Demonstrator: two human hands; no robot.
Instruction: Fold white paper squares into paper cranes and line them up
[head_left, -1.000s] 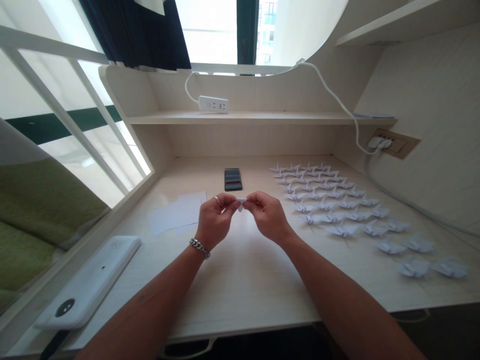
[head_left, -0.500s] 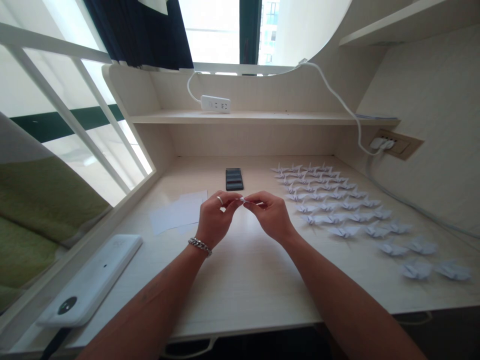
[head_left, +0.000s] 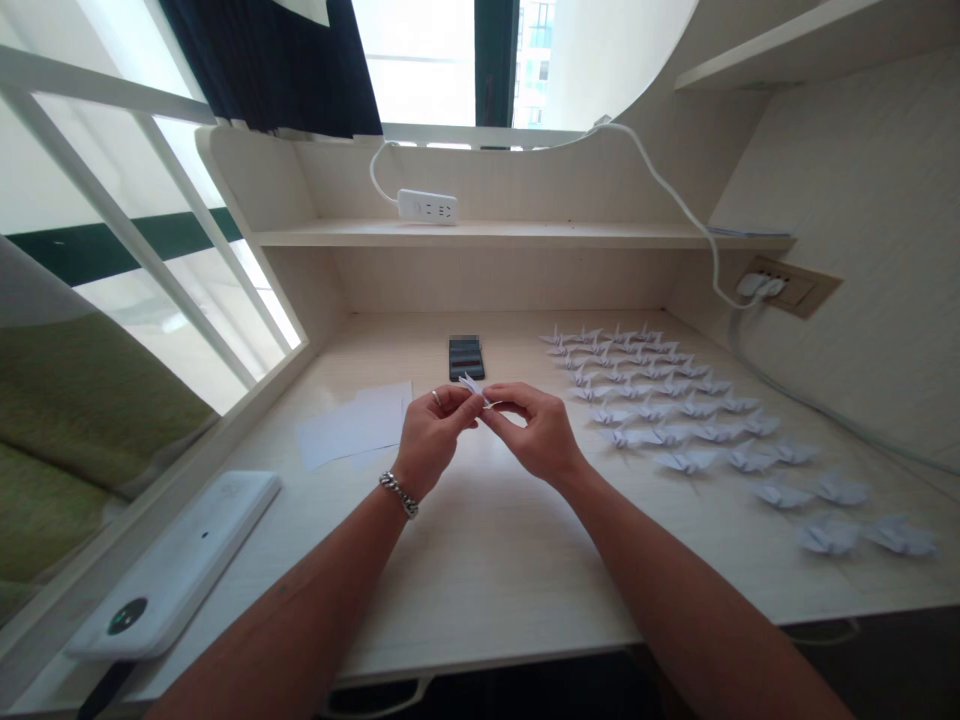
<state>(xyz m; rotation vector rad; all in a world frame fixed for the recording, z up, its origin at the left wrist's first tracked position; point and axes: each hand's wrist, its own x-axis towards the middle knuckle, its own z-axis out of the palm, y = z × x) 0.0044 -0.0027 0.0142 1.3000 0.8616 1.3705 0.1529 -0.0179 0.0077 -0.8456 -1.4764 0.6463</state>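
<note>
A small folded white paper crane (head_left: pixel 472 384) is pinched between my two hands above the middle of the desk, its pointed tip sticking up and to the left. My left hand (head_left: pixel 439 428), with a ring and a chain bracelet, grips it between thumb and fingers. The thumb and fingers of my right hand (head_left: pixel 534 430) close on its right side. Part of the paper is hidden behind my fingertips. Just beyond my hands lies a dark phone (head_left: pixel 466 357). To the left are flat white paper sheets (head_left: pixel 360 425), overlapping one another.
Rows of several finished paper cranes (head_left: pixel 660 380) stand on the desk's right side. A white lamp-like device (head_left: pixel 184 560) lies at the left edge. On the back shelf (head_left: pixel 525 233) sits a power strip (head_left: pixel 427 206), and a cable runs to the wall socket (head_left: pixel 791 287).
The paper in my hands has turned, so its pointed part now shows above my left fingertips. My fingers have shifted slightly around it, and the camera view has moved a little.
</note>
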